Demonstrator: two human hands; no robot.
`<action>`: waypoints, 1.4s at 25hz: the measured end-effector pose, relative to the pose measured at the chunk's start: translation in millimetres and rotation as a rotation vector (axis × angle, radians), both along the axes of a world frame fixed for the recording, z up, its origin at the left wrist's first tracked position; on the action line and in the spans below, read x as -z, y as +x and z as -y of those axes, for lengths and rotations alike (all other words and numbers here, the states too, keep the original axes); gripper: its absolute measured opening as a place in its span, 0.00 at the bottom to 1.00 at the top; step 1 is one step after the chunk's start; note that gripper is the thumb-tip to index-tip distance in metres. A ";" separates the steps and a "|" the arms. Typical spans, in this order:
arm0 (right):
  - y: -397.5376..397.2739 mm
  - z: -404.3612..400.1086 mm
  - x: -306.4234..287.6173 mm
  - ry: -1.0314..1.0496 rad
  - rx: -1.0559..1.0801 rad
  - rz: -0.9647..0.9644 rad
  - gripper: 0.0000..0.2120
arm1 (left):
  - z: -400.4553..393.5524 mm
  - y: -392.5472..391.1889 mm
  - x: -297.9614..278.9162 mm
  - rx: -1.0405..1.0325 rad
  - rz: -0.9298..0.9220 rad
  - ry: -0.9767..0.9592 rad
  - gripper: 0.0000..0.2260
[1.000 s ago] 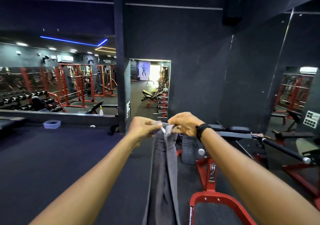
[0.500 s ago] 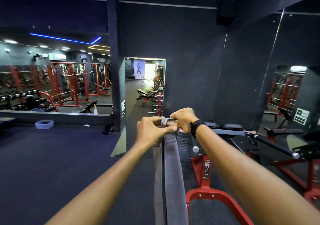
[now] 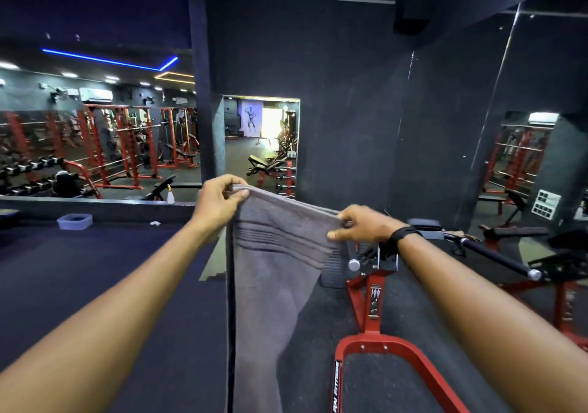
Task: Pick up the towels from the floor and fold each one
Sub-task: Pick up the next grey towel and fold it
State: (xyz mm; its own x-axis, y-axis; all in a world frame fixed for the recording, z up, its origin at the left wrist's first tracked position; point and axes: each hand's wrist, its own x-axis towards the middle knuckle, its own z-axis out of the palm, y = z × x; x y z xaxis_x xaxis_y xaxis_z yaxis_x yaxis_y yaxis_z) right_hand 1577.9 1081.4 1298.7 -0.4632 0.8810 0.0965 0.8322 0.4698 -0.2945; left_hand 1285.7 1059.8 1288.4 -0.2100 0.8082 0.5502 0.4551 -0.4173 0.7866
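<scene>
— What have you got in your hands?

— Your left hand (image 3: 219,204) pinches one top corner of a grey towel (image 3: 273,272); your right hand (image 3: 362,225), with a black wristband (image 3: 402,234), grips the other, lower corner.

— And the towel?

— It hangs between your outstretched arms, above the dark floor (image 3: 95,279), beside a red machine frame (image 3: 372,333).

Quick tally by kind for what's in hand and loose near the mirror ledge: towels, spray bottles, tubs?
Grey towel, held up by the left hand and right hand: 1
White spray bottle on the ledge: 1
Pale blue tub on the floor: 1
Total: 3
</scene>
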 end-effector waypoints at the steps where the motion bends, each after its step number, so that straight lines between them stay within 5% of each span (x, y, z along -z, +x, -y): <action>1: 1.9 -6.2 -3.1 0.068 -0.024 -0.105 0.17 | -2.7 -4.8 3.8 -0.088 -0.064 -0.019 0.04; 4: -2.5 -12.8 -14.5 0.105 -0.089 -0.441 0.15 | -13.2 -13.8 16.9 -0.266 -0.048 -0.070 0.01; 7: -10.2 -12.6 -14.5 0.091 -0.143 -0.734 0.09 | -21.6 -18.9 19.6 -0.184 0.211 -0.054 0.04; 10: -9.7 -16.3 -7.5 0.032 -0.147 -0.898 0.11 | -23.5 -21.1 24.2 -0.105 0.134 -0.078 0.08; 13: -0.7 -21.8 3.2 -0.130 -0.086 -0.852 0.20 | -20.6 -23.4 29.9 0.011 0.014 -0.159 0.10; 18: 22.1 -8.7 12.2 -0.381 -0.079 -0.519 0.21 | -3.1 -10.1 30.2 0.364 -0.121 -0.547 0.09; 21: 29.9 -12.0 -26.5 -0.333 -0.120 -0.891 0.23 | -11.3 12.5 -8.1 0.312 0.308 -0.214 0.02; 22: 31.8 -14.4 -39.4 -0.351 -0.133 -1.010 0.21 | -15.1 17.6 -19.5 0.365 0.386 -0.167 0.07; 25: 27.2 -13.1 -24.6 -0.498 -0.059 -0.876 0.03 | -9.9 28.8 -3.5 0.488 0.140 -0.402 0.18; 31: 12.0 -27.5 53.6 -0.603 0.144 -1.083 0.04 | -28.1 22.9 36.2 0.282 0.339 -0.547 0.11; 35: 1.0 -30.8 52.9 -0.400 0.209 -0.955 0.14 | -28.0 16.4 32.9 0.209 0.231 -0.693 0.06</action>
State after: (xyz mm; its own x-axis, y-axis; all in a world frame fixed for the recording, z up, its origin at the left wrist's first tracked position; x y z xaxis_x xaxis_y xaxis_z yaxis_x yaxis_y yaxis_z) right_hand 1578.8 1112.2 1245.7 -0.1834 0.9827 0.0254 0.2263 0.0673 -0.9717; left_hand 1302.1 1087.8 1255.5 -0.0632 0.9885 -0.1371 0.2127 0.1476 0.9659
